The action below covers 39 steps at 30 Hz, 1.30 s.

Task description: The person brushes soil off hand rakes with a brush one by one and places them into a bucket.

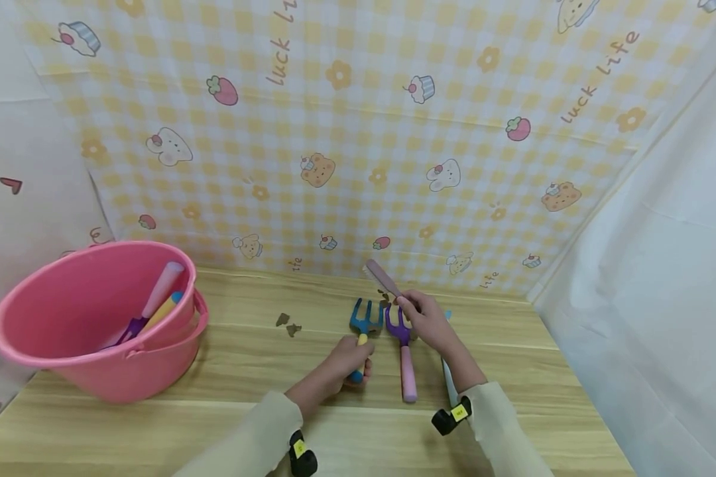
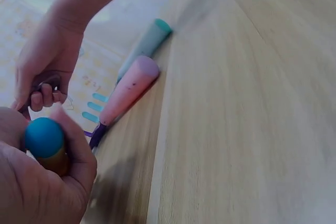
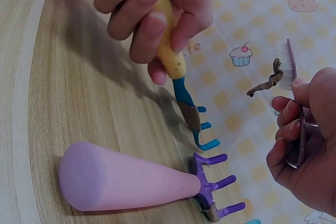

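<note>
My left hand (image 1: pixel 341 363) grips the yellow handle of a small garden fork with blue tines (image 1: pixel 366 322). A brown scrap (image 3: pixel 190 116) clings to those tines in the right wrist view. In my right hand (image 1: pixel 427 322) is a mauve brush (image 1: pixel 383 275) with white bristles, its head up and left of the fingers. Brown pieces (image 3: pixel 269 81) appear beside the bristles. Between the hands lies a purple garden fork with a pink handle (image 1: pixel 408 374), a brown bit on one tine. A pale teal-handled tool (image 1: pixel 450 383) lies partly hidden under my right forearm.
At the left stands a pink bucket (image 1: pixel 110 381) holding a pink-handled tool (image 1: pixel 163 289) and a yellow-handled tool (image 1: pixel 164 310). Loose brown flakes (image 1: pixel 293 329) lie on the wooden table (image 1: pixel 238 411). A yellow checked cloth (image 1: pixel 364 139) hangs behind, with white cloth at both sides.
</note>
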Tool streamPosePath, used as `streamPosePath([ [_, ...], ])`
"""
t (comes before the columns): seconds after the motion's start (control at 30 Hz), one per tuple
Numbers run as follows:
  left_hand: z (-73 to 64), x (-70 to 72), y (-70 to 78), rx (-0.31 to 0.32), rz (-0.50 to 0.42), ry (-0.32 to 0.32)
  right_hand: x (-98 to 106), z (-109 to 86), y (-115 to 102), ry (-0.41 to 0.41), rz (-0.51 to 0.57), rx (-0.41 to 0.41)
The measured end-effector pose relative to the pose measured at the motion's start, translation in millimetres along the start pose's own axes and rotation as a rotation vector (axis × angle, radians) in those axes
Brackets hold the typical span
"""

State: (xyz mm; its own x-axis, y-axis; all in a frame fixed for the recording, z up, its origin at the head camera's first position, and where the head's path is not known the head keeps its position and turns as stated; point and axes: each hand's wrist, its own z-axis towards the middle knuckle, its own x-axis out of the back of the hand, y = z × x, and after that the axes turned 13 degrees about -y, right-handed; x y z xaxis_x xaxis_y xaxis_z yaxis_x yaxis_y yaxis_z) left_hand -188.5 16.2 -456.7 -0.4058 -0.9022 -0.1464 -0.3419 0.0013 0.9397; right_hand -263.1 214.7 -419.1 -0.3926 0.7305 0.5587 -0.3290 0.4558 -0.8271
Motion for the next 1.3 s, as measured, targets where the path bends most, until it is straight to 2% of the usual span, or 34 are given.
streamPosePath([
  [0.13, -2.6, 2.5, 2.7, -0.016, -0.074, 0.000, 0.6, 0.3, -0.6, -0.008, 0.000, 0.013],
  [0.37, -6.8, 6.7, 1.7, -0.019, -0.136, 0.009, 2.5, -1.3, -11.1, -0.031, 0.009, -0.007],
  [0.5, -11.3, 9.0, 1.9, -0.031, -0.161, 0.011, 1.9, 0.1, -3.3, -0.017, -0.005, 0.020],
  [0.8, -22.7, 27.8, 1.2, -0.093, -0.102, 0.048, 0.0, 3.6, 2.3, -0.068, -0.091, 0.113],
  [1.07, -39.7, 42.6, -1.8, -0.112, -0.037, 0.121, -2.5, 8.1, -0.5, -0.153, -0.215, 0.080],
  [1.3, -48.4, 48.0, -0.3, -0.133, 0.012, 0.180, -7.0, 20.9, -12.6, -0.285, -0.268, 0.103],
])
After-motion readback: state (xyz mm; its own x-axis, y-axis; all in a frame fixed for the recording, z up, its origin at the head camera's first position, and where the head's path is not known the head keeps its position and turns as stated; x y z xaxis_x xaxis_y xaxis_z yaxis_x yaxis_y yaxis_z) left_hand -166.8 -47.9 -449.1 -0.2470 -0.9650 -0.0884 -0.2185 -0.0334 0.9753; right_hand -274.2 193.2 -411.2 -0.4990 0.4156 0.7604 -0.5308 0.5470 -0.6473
